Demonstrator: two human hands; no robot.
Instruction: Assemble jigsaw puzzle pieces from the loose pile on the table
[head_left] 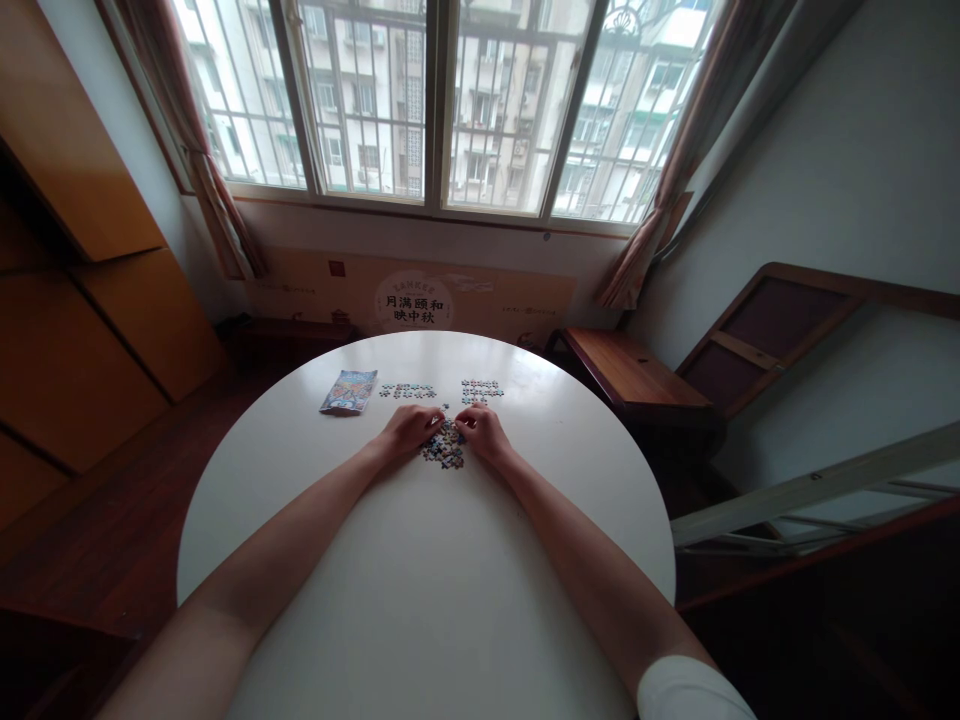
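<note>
A small loose pile of jigsaw pieces lies on the white round table, between my two hands. My left hand rests at the pile's left edge, its fingers pinched on what looks like a jigsaw piece. At the pile's upper right, my right hand has thumb and fingers drawn together; anything between them is too small to make out. One stray jigsaw piece sits just beyond the fingertips. Farther back, jigsaw pieces are laid in rows, a left group and a right group, the latter partly behind my right hand.
A colourful printed packet lies left of the rows. Beyond the table stand a long printed box and a barred window. A wooden bench or low table is at the right, orange cabinets at the left.
</note>
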